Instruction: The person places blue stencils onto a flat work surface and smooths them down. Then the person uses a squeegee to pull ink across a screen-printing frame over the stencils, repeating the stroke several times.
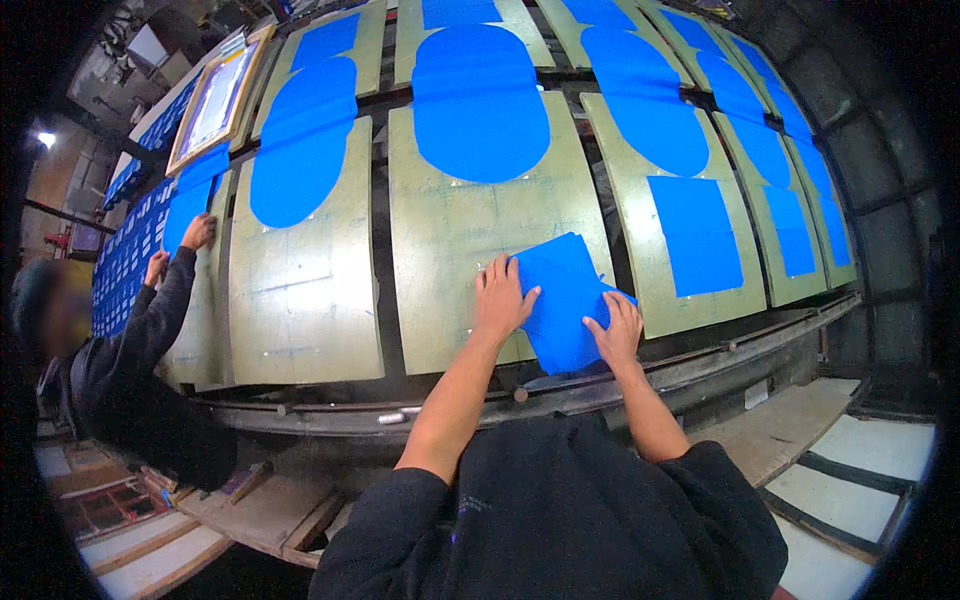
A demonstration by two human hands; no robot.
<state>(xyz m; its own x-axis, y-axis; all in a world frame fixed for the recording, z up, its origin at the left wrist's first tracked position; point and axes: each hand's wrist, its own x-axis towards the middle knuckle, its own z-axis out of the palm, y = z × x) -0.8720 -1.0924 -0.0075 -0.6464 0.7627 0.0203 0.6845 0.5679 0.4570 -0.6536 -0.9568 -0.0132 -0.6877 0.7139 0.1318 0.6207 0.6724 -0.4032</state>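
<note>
The room is dim, and pale olive boards [450, 205] fill the middle of the frame, their faces shiny and scuffed, dark gaps running between them. At the centre, the left hand [506, 293] rests with its fingers loosely spread at the left edge of a blue fabric piece [560, 310], the thumb stretched away from them over the cloth. The right hand [618, 330] is at the fabric's right side, fingers bent and thumb on the blue; I can't tell whether it pinches the cloth. The fabric lies askew on the lower part of the central board, its bottom tip reaching the board's near edge.

Above it, at top centre, a rounded blue panel [480, 105] lies smooth; similar shapes repeat to either side, and a blue rectangle [695, 235] lies right of centre. A metal rail [300, 415] curves below the boards, with a small white cylinder [392, 418] on it. At left, a co-worker in dark sleeves [135, 325] reaches over another board. A wooden-edged frame [213, 100] leans at upper left, near a bright lamp [46, 139]; a dark panelled wall [880, 200] closes the right.
</note>
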